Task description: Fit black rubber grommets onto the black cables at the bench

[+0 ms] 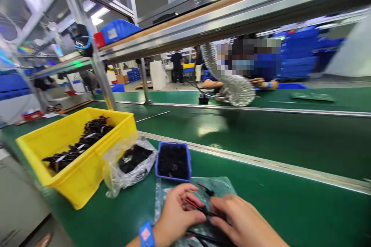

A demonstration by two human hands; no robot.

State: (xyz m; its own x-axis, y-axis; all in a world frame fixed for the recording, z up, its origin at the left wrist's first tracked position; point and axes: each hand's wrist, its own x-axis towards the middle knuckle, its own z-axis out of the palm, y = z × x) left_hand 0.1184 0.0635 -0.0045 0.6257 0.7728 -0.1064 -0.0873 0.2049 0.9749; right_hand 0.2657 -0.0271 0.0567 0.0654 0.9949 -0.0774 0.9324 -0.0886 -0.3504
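Near the front edge of the green bench, my left hand [181, 208] is closed around a thin black cable [206, 211] with red wire ends. Close by on the right, my right hand [234, 216] pinches the same cable's black part. Another red-tipped cable end with a small black piece [208, 190] sticks out just above the right fingers. Below both hands lies a clear plastic bag [223, 183], with more black cables [207, 238] on it, partly hidden by the hands. Just beyond stands a small blue bin [189, 162] full of small black parts.
A yellow crate [84, 189] of bundled black cables stands at left, beside an open plastic bag [113, 177] of black parts. A metal strip [261, 166] borders the belt beyond. Overhead runs a metal shelf [185, 34]. Across the line sits a person [266, 65] near a flexible duct [240, 88].
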